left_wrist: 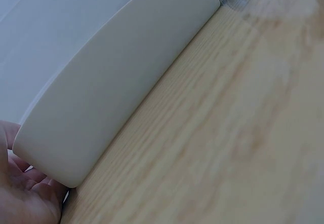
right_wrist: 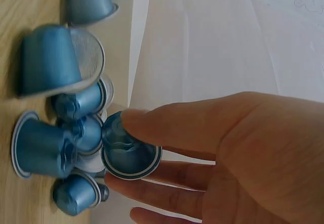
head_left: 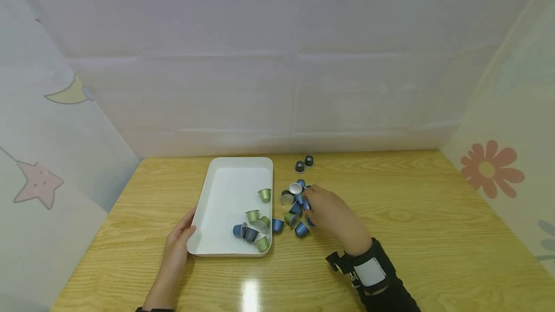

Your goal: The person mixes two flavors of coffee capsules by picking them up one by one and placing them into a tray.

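Note:
At the left side of a white tray [head_left: 230, 182], my left hand [head_left: 177, 242] grips the near corner, thumb at the rim and fingers along the outer wall. In the left wrist view the fingers curl against that corner. My right hand [head_left: 330, 212] is over a loose pile of coffee capsules to the right of the tray. It pinches a blue coffee capsule [right_wrist: 134, 155] between thumb and fingers. Several blue capsules [right_wrist: 48, 62] lie beside it. Within the tray are green capsules [head_left: 264, 195] and dark blue ones [head_left: 250, 235], mostly at the near right.
Two black capsules [head_left: 299, 166] stand apart behind the pile. One blue capsule [head_left: 278, 226] lies close against the tray's right wall. The wooden table [head_left: 390, 196] meets a white-covered back wall [head_left: 277, 110], with printed side panels left and right.

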{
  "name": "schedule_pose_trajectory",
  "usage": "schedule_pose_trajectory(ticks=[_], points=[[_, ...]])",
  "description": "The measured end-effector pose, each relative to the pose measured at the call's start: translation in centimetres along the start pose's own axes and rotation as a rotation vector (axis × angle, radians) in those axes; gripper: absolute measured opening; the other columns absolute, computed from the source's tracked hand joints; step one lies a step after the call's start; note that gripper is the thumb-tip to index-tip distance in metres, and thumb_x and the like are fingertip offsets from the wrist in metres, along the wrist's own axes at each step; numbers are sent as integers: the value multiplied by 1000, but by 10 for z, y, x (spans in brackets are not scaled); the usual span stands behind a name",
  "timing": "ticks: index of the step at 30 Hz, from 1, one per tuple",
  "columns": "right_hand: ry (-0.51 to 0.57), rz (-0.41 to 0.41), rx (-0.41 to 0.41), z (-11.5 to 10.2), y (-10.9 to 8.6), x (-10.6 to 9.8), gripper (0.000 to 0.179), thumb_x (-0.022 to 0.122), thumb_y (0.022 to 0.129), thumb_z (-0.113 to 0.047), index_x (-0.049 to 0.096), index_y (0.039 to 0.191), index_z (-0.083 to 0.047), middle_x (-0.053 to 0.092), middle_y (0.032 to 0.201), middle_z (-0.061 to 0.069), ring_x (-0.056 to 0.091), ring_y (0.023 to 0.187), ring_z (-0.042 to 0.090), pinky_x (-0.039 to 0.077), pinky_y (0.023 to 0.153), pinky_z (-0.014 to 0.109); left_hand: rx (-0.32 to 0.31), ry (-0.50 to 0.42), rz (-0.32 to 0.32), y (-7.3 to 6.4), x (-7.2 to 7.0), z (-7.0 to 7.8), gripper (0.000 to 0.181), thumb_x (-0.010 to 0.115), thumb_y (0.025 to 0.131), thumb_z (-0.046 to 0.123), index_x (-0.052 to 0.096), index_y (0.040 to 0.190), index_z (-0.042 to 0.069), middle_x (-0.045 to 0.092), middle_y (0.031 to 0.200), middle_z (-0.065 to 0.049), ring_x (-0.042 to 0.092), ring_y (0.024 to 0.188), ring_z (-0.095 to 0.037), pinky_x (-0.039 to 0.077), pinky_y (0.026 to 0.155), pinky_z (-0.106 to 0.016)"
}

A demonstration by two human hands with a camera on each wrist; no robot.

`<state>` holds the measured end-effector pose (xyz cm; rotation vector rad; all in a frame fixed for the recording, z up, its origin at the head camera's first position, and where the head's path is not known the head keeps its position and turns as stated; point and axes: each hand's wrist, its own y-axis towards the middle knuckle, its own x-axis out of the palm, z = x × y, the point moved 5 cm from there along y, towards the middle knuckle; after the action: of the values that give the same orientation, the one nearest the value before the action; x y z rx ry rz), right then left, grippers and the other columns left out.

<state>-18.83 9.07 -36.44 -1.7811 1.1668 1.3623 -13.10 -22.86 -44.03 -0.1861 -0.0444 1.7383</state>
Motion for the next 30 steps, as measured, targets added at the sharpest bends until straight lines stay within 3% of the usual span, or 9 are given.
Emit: schedule_pose_trajectory(ticks=[9,15,21,30], points=[[-52,53,-129,-24,0,6,32,69,81,-12,64,110,-1,66,103,13,61,85,22,58,75,37,-2,4,-1,0,1,3,47,32,101,11,28,148,5,26,157,-13,24,140,-23,34,86,6],[-73,141,-255,-41,-2,3,30,70,78,-6,64,108,-2,67,97,11,62,82,21,59,71,34,3,4,-1,0,0,2,47,33,101,13,28,148,5,25,157,-13,25,139,-23,35,86,6],[-103,191,-333,-56,-6,5,26,66,83,-9,65,108,-6,65,105,8,61,90,18,59,78,32,-2,-6,0,0,0,1,48,32,100,10,28,148,4,23,158,-14,23,140,-24,36,86,6],[-140,261,-441,-77,-13,10,31,72,77,-10,66,108,-9,66,109,7,61,95,18,59,79,28,-8,-6,-1,-1,0,1,48,32,101,11,27,148,4,23,158,-13,22,141,-25,36,85,6]])
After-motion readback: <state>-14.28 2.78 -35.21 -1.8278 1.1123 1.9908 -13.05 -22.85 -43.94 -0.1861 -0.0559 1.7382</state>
